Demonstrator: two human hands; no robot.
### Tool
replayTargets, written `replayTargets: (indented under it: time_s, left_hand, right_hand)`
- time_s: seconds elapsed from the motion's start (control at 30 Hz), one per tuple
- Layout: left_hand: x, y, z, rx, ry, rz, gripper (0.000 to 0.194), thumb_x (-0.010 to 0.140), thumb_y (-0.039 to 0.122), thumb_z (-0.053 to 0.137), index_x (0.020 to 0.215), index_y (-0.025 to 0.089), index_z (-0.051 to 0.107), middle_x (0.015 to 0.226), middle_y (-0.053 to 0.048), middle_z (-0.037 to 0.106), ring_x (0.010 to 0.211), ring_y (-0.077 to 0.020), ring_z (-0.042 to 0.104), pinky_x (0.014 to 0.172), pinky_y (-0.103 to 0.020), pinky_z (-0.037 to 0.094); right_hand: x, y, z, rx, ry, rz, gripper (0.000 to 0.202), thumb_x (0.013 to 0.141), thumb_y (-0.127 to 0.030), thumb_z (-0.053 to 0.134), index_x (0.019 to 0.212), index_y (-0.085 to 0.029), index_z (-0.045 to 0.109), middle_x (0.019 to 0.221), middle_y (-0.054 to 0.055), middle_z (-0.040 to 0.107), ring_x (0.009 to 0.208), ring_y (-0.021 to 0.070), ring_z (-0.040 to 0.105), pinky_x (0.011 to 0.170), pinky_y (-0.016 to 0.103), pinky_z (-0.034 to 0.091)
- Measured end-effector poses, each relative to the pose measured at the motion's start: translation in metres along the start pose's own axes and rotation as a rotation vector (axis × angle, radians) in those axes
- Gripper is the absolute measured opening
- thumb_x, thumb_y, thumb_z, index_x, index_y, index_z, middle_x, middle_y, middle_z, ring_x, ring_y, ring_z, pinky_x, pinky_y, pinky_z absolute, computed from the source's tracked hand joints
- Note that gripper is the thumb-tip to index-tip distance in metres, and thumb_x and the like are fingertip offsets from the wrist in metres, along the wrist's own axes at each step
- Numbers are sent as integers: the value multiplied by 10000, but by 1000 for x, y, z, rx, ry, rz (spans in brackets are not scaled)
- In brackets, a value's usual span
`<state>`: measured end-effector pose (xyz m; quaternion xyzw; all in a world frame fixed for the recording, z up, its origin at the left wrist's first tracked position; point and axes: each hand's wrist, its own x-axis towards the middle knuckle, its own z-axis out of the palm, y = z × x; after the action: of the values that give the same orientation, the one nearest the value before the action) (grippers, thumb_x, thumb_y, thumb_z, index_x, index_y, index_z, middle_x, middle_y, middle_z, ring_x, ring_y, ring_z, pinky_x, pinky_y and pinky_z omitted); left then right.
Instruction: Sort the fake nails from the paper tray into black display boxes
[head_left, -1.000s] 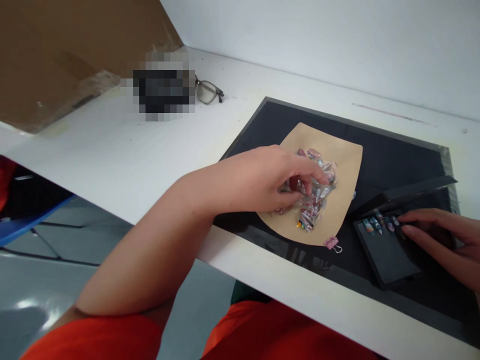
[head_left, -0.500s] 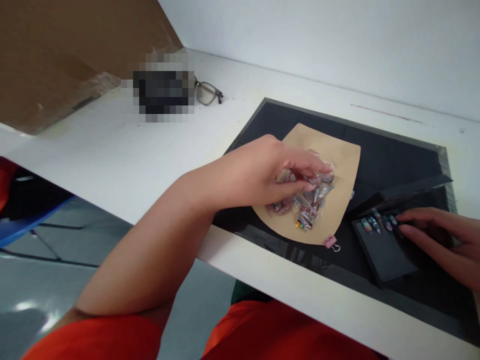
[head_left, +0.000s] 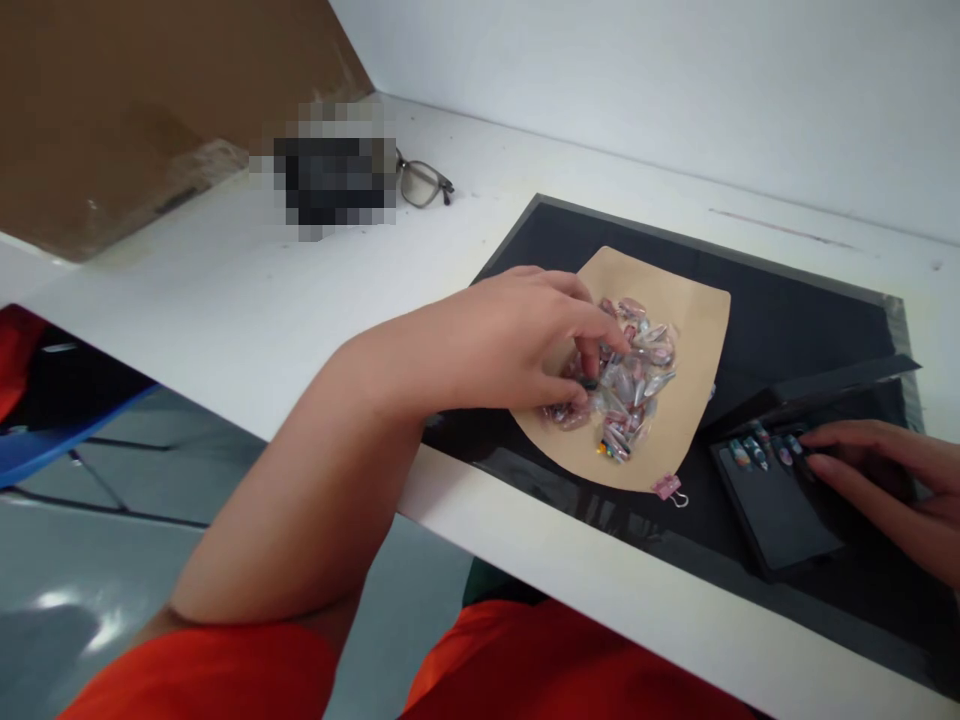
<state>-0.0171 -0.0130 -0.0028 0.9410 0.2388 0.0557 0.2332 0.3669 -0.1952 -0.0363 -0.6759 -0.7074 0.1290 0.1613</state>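
My left hand [head_left: 536, 335] hovers low over a heap of shiny press-on nails [head_left: 637, 375], its thumb and fingers apart, the fingertips at the near side of the heap. The heap lies on a sheet of tan paper [head_left: 667, 285] with a pink binder clip [head_left: 666, 487] at its front edge. At the right, an open black box [head_left: 787, 520] holds a short row of dark, patterned press-on nails [head_left: 759, 450]. The thumb and index finger of my right hand [head_left: 885, 480] are closed on a dark nail at the right end of that row.
A black mat [head_left: 795, 300] lies under the paper and box on the white table [head_left: 315, 310]. Eyeglasses [head_left: 422, 185] and a blurred dark object [head_left: 330, 180] stand farther back. Brown board [head_left: 150, 110] closes off the left. A blue-edged chair [head_left: 67, 440] is below.
My left hand has drawn back from the middle of the heap toward its left side, and its fingers have spread. My right hand stays at the box.
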Motion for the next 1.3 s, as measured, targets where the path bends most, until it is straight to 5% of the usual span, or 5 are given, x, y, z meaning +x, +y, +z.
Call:
replayTargets:
  time_s: [0.27, 0.47, 0.7, 0.97, 1.3]
  left_hand:
    - [1, 3, 11, 102, -1, 17, 411, 964, 280, 709, 1356, 352, 813, 1166, 4, 861, 1206, -272, 753, 1157, -403, 492]
    - [2, 9, 8, 49, 14, -8, 415, 972, 239, 746, 1359, 365, 830, 1118, 15, 884, 1004, -236, 817, 835, -303, 546]
    - [-3, 22, 5, -451, 79, 39, 399, 1004, 218, 749, 1392, 297, 800, 1154, 8, 898, 1015, -167, 864, 850, -234, 644]
    - [0, 31, 8, -829, 157, -42, 345, 858, 190, 864, 1193, 215, 786, 906, 24, 875, 852, -197, 886, 779, -256, 718]
    - [6, 24, 16, -639, 227, 85, 263, 969, 212, 775, 1231, 191, 771, 953, -33, 844, 878, -161, 803, 763, -278, 649]
  right_hand:
    - [0, 2, 2, 3, 12, -9, 499, 930, -809, 693, 941, -346, 879, 878, 32, 885, 633, 228, 796, 448, 276, 563]
    - [0, 1, 1, 6, 5, 10, 541, 922, -841, 689, 933, -334, 879, 879, 42, 881, 638, 229, 792, 421, 266, 543]
    - [0, -1, 0, 42, -30, 51, 574, 879, -880, 703, 939, -338, 881, 890, 48, 880, 617, 234, 772, 405, 284, 515]
    - [3, -12, 4, 63, 5, 36, 655, 890, -935, 663, 921, -317, 878, 788, 33, 850, 480, 173, 674, 369, 254, 472]
    - [2, -16, 4, 63, 10, 30, 690, 901, -945, 645, 930, -299, 886, 760, 38, 835, 515, 182, 708, 376, 237, 486]
